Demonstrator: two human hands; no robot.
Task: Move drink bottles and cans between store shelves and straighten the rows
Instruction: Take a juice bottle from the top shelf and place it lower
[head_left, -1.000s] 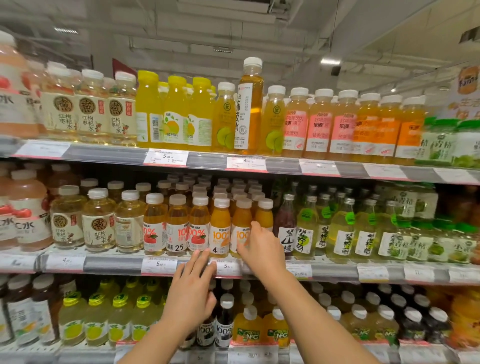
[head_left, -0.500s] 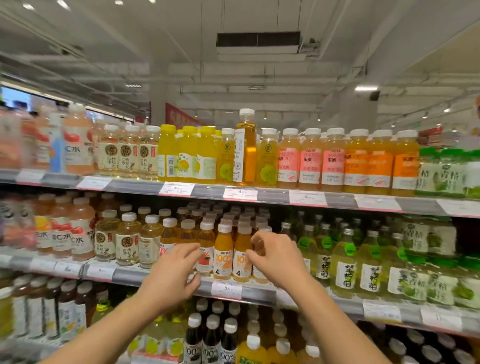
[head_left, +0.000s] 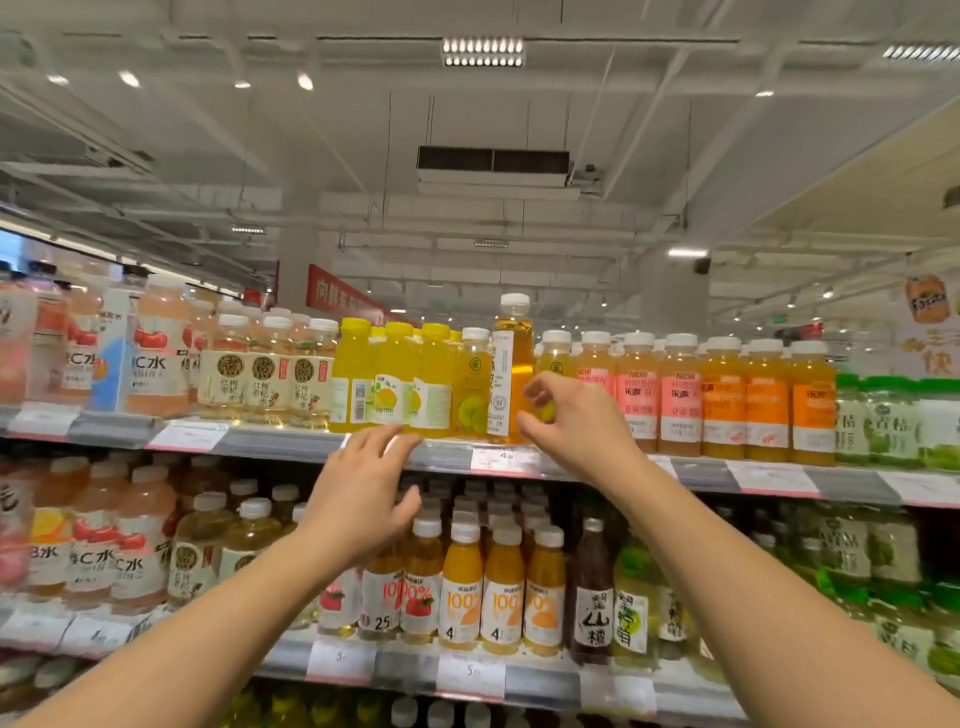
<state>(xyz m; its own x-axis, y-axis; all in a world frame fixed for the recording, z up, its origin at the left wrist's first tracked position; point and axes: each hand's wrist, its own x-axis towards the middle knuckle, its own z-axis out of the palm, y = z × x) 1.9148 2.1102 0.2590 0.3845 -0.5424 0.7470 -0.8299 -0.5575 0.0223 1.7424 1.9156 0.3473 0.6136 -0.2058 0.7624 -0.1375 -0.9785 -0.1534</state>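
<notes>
Fingers of both hands hang loose and empty: right hand (head_left: 576, 426) beside the tall amber bottle (head_left: 511, 371), left hand (head_left: 363, 499) lower.

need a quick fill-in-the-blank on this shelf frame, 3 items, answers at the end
1. The tall amber bottle stands on the ____ shelf.
2. The right hand reaches toward that bottle, while the left hand is ____ than the right.
3. The bottles with yellow caps stand to the ____ of the tall bottle.

Answers: top; lower; left
</notes>
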